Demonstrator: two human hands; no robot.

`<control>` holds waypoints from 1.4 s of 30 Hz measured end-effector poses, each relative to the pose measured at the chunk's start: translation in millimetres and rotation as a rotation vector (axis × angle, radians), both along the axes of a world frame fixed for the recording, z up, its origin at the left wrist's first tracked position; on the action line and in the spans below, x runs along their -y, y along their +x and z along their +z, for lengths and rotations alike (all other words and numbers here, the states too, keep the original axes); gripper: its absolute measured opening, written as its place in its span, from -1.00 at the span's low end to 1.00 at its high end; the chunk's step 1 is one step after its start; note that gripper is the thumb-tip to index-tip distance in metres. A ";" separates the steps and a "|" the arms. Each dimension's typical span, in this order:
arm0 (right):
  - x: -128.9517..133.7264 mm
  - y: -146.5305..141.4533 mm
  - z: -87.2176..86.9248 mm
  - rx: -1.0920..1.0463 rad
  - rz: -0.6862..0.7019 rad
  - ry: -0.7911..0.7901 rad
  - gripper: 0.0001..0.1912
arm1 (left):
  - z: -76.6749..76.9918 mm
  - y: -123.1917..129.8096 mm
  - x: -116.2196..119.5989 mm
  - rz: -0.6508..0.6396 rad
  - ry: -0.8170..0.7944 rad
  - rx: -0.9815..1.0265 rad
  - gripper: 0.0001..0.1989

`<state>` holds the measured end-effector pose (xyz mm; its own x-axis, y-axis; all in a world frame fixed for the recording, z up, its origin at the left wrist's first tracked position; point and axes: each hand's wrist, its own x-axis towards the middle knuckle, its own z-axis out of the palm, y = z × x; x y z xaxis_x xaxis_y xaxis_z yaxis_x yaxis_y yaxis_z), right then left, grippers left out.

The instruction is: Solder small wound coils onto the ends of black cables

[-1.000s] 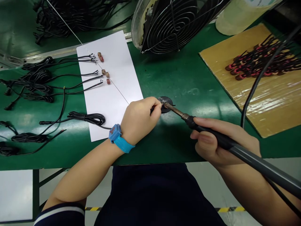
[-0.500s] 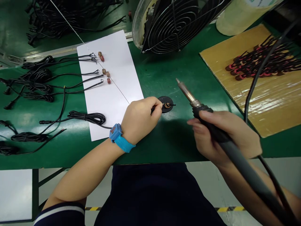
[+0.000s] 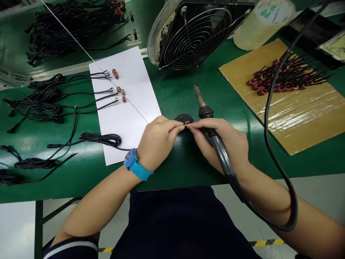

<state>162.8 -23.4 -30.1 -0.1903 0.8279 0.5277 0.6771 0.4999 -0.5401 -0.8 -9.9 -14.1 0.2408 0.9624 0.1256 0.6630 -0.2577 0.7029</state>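
Note:
In the head view my left hand [image 3: 157, 144], wearing a blue wrist strap [image 3: 138, 165], is closed in a pinch at a small black disc [image 3: 184, 117]. A black cable [image 3: 101, 139] runs under that hand, and a thin pale wire [image 3: 67, 30] slants down to its back. At its fingertips sits a small copper-wound ring [image 3: 187, 122]. My right hand [image 3: 229, 144] keeps a soldering iron [image 3: 221, 153] tucked against its fingers, metal tip pointing up and away. Its thumb and index finger pinch at the ring, almost touching my left fingertips. What exactly they pinch is hidden.
White paper [image 3: 140, 82] at left bears stripped cable ends and several small rings [image 3: 115, 73]. Coiled cables [image 3: 45, 97] lie beside it. Behind are a fan [image 3: 194, 39] and a yellowish bottle [image 3: 260, 25]. A brown board [image 3: 299, 122] with wired rings is on the right.
My right hand has moved left to the ring and now pinches there. The soldering iron has swung more upright within that hand. My left hand stays nearly in place.

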 end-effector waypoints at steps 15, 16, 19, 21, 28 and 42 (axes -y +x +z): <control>-7.0 -3.2 4.1 -0.178 -0.025 -0.134 -0.74 | -16.2 -5.8 0.5 -0.200 0.348 -0.196 -0.75; -7.4 -3.2 4.3 -0.179 -0.022 -0.132 -0.74 | -16.3 -6.0 0.4 -0.209 0.356 -0.216 -0.75; -8.6 -3.4 4.7 -0.180 -0.009 -0.120 -0.72 | -16.9 -6.1 -0.2 -0.231 0.359 -0.253 -0.73; -9.0 -3.5 4.0 -0.167 0.005 -0.111 -0.72 | -17.4 -5.7 -1.1 -0.231 0.352 -0.226 -0.73; -9.2 -4.1 -2.7 -0.144 0.042 -0.106 -0.84 | -3.3 -4.9 -7.4 -0.138 0.037 -0.097 -0.81; -8.6 17.2 0.4 -0.116 0.009 -0.059 -0.79 | 4.3 -2.1 -18.5 -0.040 -0.279 0.087 -0.80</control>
